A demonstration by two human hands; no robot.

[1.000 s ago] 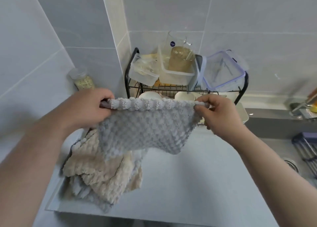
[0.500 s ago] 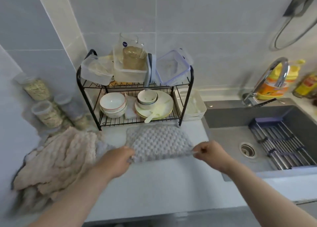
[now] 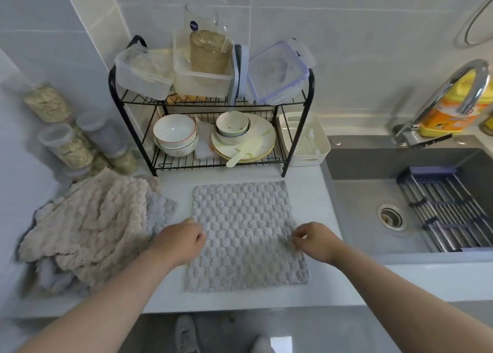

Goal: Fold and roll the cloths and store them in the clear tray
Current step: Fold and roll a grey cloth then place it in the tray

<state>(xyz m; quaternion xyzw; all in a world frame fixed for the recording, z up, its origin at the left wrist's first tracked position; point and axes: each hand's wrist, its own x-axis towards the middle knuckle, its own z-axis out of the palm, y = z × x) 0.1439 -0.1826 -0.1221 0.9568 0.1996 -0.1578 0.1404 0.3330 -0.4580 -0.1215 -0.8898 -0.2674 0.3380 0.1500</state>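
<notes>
A grey waffle-textured cloth (image 3: 244, 227) lies spread flat on the white counter (image 3: 170, 192) in front of the dish rack. My left hand (image 3: 181, 242) sits at the cloth's left edge, about halfway along, with its fingers curled onto the fabric. At the right edge my right hand (image 3: 314, 239) pinches the cloth between thumb and fingers. A heap of beige and grey cloths (image 3: 88, 224) lies to the left. An open white tray (image 3: 306, 157) stands beside the rack, and clear plastic containers (image 3: 144, 72) sit on the rack's top shelf.
A black wire dish rack (image 3: 293, 149) with bowls and plates stands at the back. Jars (image 3: 66, 144) of grain line the left wall. To the right is a grey sink (image 3: 373, 219) with a drain rack (image 3: 448, 214), a tap (image 3: 448, 91) and a yellow bottle (image 3: 453, 112).
The grey cloth went from hanging in the air between my hands to lying flat on the counter. Both hands came down with it and now sit at its side edges.
</notes>
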